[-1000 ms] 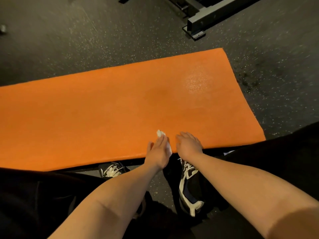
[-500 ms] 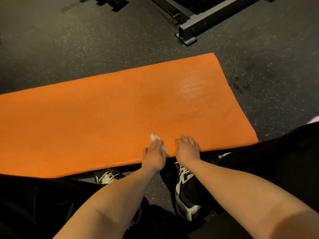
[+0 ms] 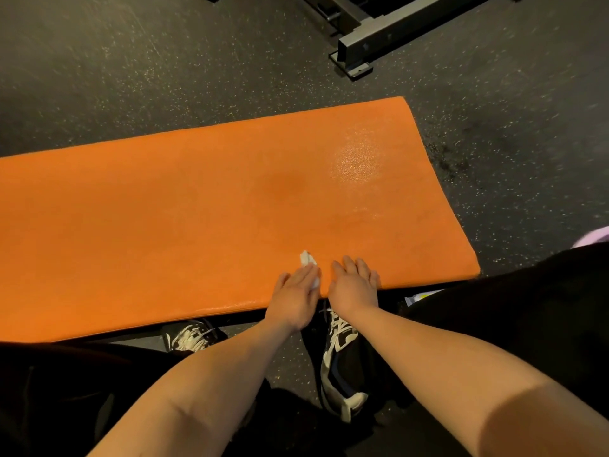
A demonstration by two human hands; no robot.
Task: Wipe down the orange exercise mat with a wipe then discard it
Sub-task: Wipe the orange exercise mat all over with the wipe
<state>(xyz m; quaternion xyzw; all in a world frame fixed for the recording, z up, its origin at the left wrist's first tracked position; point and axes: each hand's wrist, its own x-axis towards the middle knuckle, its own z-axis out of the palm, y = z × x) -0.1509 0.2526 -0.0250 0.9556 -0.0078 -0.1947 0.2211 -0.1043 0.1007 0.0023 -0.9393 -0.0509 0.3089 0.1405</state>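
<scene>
The orange exercise mat [image 3: 197, 209] lies across the dark speckled floor, its right end in view and its left end cut off. A damp shiny patch [image 3: 357, 159] shows near its far right corner. My left hand [image 3: 295, 295] lies flat on the mat's near edge, fingers straight, pressing a small white wipe [image 3: 308, 258] whose tip sticks out past the fingertips. My right hand [image 3: 354, 283] rests flat on the mat right beside it, fingers straight, holding nothing.
A metal frame foot of gym equipment [image 3: 359, 51] stands on the floor beyond the mat's far right corner. My black-and-white shoes [image 3: 339, 351] and dark-clothed knees sit just below the mat's near edge. Something pale lilac [image 3: 593, 235] shows at the right border.
Both hands stay side by side at the mat's near edge with the wipe under the left one. The view has shifted, so the mat sits lower and further left in the frame.
</scene>
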